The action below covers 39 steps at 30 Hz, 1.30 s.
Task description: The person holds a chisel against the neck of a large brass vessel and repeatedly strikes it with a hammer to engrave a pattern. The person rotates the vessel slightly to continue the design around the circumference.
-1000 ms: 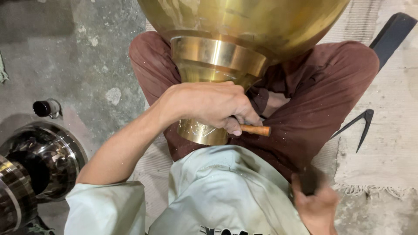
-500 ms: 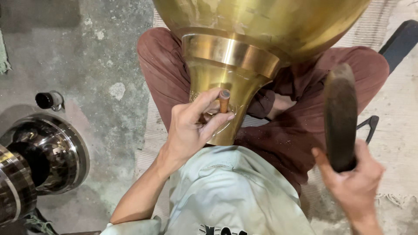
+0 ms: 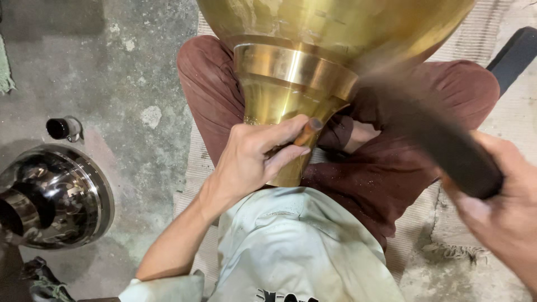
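While left hand [image 3: 246,162] steadies brass vessel [image 3: 291,78], concrete floor [image 3: 112,84], woven mat [image 3: 193,168]

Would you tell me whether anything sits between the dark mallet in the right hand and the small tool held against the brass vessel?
Nothing visible does: the blurred mallet swings through open air toward the small tool.

Floor [image 3: 112,67]: grey concrete, stained, with pale worn patches. A woven mat [image 3: 193,168] lies on it at centre, frayed at the right near edge. Left near: a polished dark metal vessel [image 3: 53,196]. Beyond it: a short black tube [image 3: 62,127]. Far right: a dark slanted bar [image 3: 514,53].
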Each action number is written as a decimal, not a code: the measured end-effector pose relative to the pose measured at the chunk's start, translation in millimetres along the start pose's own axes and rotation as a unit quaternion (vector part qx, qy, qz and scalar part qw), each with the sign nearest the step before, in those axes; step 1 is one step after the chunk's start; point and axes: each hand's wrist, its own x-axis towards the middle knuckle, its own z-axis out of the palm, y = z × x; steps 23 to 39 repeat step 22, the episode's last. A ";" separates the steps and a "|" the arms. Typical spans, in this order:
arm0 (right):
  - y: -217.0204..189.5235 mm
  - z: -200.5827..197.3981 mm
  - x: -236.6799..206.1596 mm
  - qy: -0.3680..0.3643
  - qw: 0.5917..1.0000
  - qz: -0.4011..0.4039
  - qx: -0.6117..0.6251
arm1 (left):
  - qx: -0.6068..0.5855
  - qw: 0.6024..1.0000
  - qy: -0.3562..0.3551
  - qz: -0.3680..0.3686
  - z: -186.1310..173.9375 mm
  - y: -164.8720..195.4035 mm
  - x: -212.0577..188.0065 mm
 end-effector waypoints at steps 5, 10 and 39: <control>0.2 6.3 -8.4 0.040 0.988 -0.023 -0.147 | 0.003 0.995 -0.098 0.000 -9.3 -2.6 17.4; 8.7 21.4 -35.4 0.080 0.958 -0.033 -0.273 | -0.017 0.989 -0.149 -0.013 -7.2 -5.1 29.4; 53.1 92.1 -80.4 0.129 0.976 0.038 -0.172 | -0.052 0.921 -0.382 0.054 -6.5 -15.8 66.4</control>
